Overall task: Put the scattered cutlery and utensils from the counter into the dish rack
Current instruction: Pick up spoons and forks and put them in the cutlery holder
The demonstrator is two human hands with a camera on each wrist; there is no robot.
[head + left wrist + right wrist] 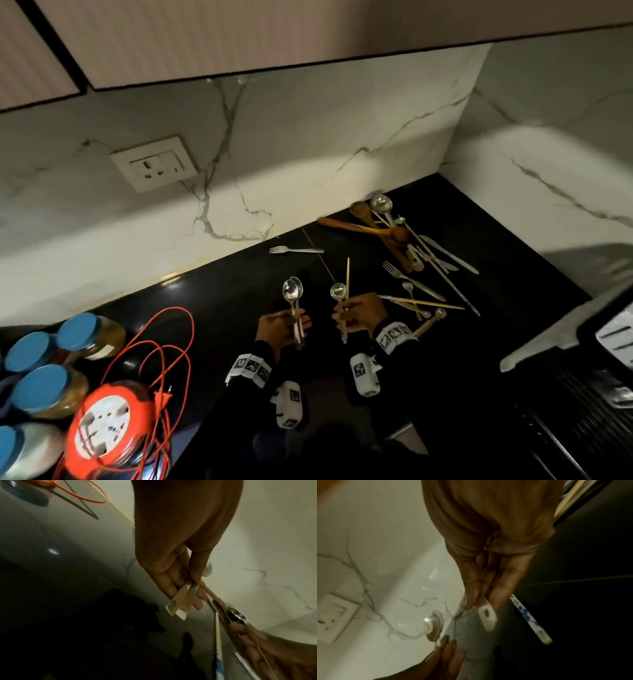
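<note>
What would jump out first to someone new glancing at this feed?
Both raised hands: the left hand grips two steel spoons, the right hand a spoon and a chopstick. Behind them, a cutlery pile fills the counter's corner; an orange extension reel sits front left.

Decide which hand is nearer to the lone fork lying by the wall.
Left. The left hand is below the fork; the right hand sits farther off, down to the fork's right.

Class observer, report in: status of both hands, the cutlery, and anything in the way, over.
Left hand grips two spoons. Right hand grips a spoon and a chopstick. More cutlery lies on the counter. Nothing blocking the hands.
</note>
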